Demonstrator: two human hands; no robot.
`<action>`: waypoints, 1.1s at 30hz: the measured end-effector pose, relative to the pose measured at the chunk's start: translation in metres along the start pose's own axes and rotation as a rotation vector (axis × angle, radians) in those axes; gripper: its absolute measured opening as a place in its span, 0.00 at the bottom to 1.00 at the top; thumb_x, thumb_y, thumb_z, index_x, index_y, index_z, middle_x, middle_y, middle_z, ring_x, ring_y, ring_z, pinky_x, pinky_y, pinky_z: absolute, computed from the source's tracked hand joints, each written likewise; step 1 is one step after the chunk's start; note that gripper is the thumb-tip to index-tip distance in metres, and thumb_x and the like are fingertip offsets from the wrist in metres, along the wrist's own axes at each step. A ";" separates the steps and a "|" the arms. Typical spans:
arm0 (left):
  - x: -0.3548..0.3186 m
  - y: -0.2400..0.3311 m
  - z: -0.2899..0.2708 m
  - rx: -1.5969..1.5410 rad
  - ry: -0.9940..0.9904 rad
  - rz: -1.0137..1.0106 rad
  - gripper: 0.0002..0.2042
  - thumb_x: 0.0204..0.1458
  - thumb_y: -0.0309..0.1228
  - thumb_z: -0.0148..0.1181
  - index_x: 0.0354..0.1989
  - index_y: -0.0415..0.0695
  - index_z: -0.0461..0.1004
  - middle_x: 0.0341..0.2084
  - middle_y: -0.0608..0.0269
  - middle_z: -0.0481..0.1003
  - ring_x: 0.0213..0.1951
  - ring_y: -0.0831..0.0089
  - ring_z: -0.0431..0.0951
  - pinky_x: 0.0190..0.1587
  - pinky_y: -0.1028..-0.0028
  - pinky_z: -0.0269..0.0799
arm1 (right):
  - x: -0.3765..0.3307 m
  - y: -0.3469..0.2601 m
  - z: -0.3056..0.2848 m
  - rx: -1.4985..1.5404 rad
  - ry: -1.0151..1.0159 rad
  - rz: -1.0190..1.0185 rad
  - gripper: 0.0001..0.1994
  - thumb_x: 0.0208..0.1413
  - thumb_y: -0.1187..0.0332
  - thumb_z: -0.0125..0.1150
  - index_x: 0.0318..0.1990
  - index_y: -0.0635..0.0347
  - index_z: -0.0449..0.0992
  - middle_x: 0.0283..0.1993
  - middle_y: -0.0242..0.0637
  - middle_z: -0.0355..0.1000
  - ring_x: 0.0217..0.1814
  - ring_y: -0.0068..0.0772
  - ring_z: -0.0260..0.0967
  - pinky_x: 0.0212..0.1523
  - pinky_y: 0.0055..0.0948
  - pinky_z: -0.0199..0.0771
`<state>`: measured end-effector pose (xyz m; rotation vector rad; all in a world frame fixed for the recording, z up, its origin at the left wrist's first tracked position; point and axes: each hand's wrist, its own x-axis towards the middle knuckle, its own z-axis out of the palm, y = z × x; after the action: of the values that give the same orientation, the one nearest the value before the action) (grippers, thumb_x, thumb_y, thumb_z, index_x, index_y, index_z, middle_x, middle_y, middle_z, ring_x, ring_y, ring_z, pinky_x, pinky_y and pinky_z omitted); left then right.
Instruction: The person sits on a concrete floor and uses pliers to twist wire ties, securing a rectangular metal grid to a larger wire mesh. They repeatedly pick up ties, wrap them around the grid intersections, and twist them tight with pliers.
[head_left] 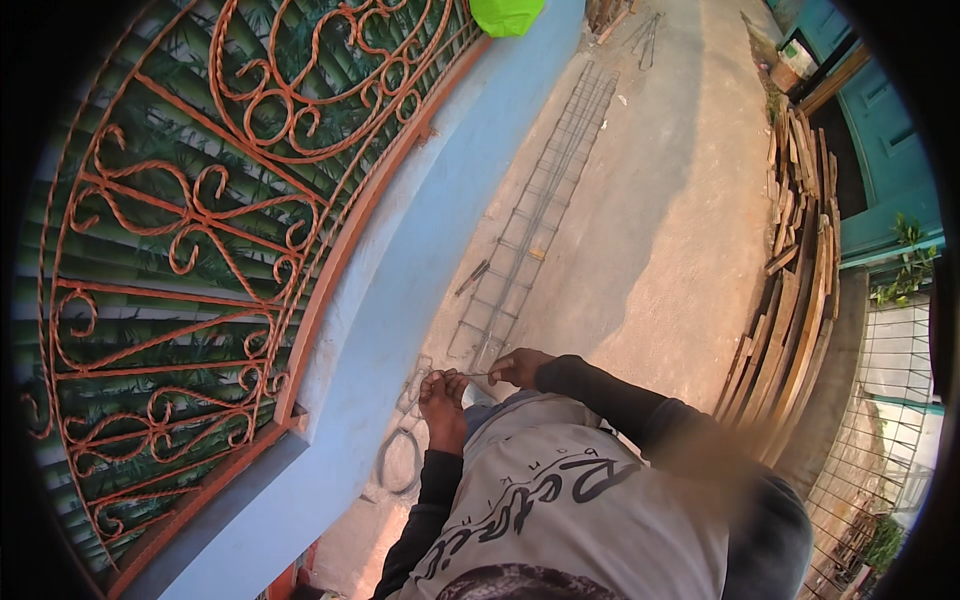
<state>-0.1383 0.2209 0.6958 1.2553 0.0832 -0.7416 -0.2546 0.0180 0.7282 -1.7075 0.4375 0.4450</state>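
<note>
Close in front of my body, my left hand (442,402) has its fingers closed in a pinch. To the right and slightly farther off, my right hand (520,368) is closed too. A short, thin piece of wire (480,374) spans the gap between them, gripped at both ends. Just beyond my hands lies the near end of a long steel rebar cage (520,240), stretched along the ground. A dark pair of pliers (472,277) rests at the cage's left side. Bent metal rings (412,385) lie beside my left hand, partly hidden by it.
A coil of wire (399,462) lies by a low blue wall (400,270) topped with orange scrolled ironwork (200,215). On the right, wooden planks (780,310) are stacked along the path, near a wire mesh panel (880,420). More metal pieces (645,38) lie far ahead.
</note>
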 end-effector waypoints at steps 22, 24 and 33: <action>0.062 -0.080 -0.084 0.325 -0.226 -0.859 0.16 0.65 0.36 0.52 0.55 0.38 0.69 0.43 0.57 0.76 0.40 0.70 0.78 0.43 0.70 0.77 | 0.017 0.097 0.070 0.346 0.522 0.353 0.12 0.62 0.64 0.59 0.48 0.59 0.81 0.31 0.29 0.76 0.33 0.22 0.70 0.37 0.26 0.70; 0.080 -0.104 -0.115 0.311 -0.183 -0.937 0.15 0.65 0.37 0.52 0.53 0.38 0.70 0.41 0.59 0.76 0.38 0.70 0.78 0.43 0.69 0.77 | 0.029 0.100 0.073 0.509 0.624 0.481 0.12 0.63 0.64 0.58 0.48 0.58 0.81 0.24 0.24 0.69 0.24 0.16 0.62 0.27 0.23 0.64; 0.165 -0.240 -0.213 0.275 0.145 -1.002 0.14 0.65 0.36 0.51 0.51 0.40 0.70 0.41 0.59 0.76 0.40 0.68 0.78 0.46 0.67 0.78 | 0.172 0.219 0.145 1.393 0.960 0.606 0.12 0.69 0.62 0.51 0.54 0.54 0.73 0.18 0.20 0.51 0.15 0.13 0.43 0.15 0.19 0.46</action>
<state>-0.0721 0.3052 0.3514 1.5124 0.7932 -1.5517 -0.2295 0.1149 0.4308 -0.2659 1.5307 -0.3174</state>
